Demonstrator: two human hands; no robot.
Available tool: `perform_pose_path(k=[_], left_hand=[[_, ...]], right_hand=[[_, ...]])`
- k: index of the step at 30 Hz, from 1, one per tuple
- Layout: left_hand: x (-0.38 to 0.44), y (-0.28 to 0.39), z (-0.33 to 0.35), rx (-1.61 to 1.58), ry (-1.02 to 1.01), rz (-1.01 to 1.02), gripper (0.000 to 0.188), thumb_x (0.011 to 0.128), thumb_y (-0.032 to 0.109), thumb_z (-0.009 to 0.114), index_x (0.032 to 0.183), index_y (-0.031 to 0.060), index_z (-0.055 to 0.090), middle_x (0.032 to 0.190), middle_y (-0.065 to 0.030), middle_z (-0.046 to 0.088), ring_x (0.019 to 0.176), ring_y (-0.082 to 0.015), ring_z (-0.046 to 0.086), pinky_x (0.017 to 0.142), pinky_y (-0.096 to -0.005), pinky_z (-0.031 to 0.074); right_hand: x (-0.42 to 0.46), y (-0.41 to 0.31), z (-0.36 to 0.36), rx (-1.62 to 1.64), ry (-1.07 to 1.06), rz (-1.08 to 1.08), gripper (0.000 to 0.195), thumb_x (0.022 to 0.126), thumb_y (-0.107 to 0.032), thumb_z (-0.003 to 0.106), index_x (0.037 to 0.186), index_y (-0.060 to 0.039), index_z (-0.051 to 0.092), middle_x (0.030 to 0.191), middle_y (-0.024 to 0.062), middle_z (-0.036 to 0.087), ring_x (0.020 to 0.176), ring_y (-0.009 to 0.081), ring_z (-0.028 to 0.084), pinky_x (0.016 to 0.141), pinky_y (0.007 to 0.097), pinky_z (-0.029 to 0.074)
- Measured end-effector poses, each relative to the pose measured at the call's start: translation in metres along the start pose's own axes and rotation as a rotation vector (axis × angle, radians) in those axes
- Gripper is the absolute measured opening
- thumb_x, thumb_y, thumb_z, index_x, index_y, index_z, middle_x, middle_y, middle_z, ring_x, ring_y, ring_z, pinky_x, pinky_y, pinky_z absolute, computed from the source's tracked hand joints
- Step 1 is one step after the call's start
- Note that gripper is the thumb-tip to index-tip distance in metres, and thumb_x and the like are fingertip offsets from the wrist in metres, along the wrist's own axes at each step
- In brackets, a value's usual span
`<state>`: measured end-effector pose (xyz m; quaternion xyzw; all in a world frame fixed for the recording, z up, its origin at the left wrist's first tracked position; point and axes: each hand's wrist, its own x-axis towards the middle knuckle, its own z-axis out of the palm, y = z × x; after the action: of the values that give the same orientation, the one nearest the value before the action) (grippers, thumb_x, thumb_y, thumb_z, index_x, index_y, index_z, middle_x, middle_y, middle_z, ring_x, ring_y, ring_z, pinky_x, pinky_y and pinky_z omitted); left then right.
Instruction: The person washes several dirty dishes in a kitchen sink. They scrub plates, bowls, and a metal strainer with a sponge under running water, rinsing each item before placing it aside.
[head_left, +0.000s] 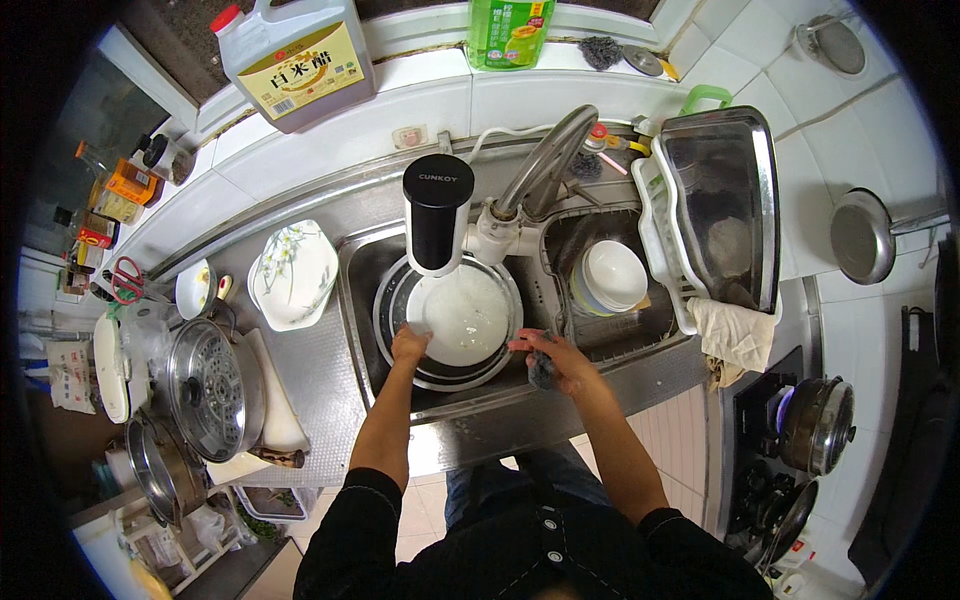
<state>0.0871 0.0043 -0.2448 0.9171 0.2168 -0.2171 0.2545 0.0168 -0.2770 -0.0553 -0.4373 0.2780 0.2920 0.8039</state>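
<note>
My left hand (412, 344) grips the left rim of a white plate (465, 319), which lies in a steel basin (513, 352) in the left sink. White suds or cloudy water cover part of the plate. To the right of the basin, my right hand (559, 360) holds a grey steel wool scrubber (541, 370) against the palm, its fingers pointing left towards the basin. A black and white faucet water heater (439, 217) and a curved steel spout (546, 161) stand just behind the basin.
Stacked white bowls (616, 276) sit in the right sink's wire basket. Patterned plates (296, 274) and a steel steamer (214, 390) stand on the left counter. A steel tray (724, 202) leans in the rack at right. A lit gas burner heats a lidded pot (814, 427).
</note>
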Motion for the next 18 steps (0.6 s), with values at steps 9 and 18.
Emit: perform_pose_path(k=[9,18], left_hand=[[-0.013,0.035,-0.04,0.125,0.165,0.084,0.048,0.061,0.034,0.07,0.102,0.0129,0.06,0.094,-0.0138,0.062,0.087,-0.0284,0.06,0.076,-0.0373,0.048],[-0.003,0.058,-0.057,-0.408,-0.529,-0.079,0.037,0.064,0.026,0.064,0.096,0.0085,0.058,0.075,-0.0004,0.059,0.064,-0.0148,0.055,0.055,-0.0271,0.048]], right_hand=[[-0.002,0.031,-0.031,0.485,0.14,-0.055,0.026,0.08,-0.013,0.058,0.101,0.0009,0.055,0.1,0.0115,0.06,0.087,0.0164,0.058,0.075,0.0271,0.049],[0.005,0.033,-0.008,0.786,-0.053,-0.062,0.022,0.081,-0.009,0.047,0.098,0.0037,0.052,0.109,0.0171,0.054,0.097,0.0289,0.054,0.089,0.037,0.043]])
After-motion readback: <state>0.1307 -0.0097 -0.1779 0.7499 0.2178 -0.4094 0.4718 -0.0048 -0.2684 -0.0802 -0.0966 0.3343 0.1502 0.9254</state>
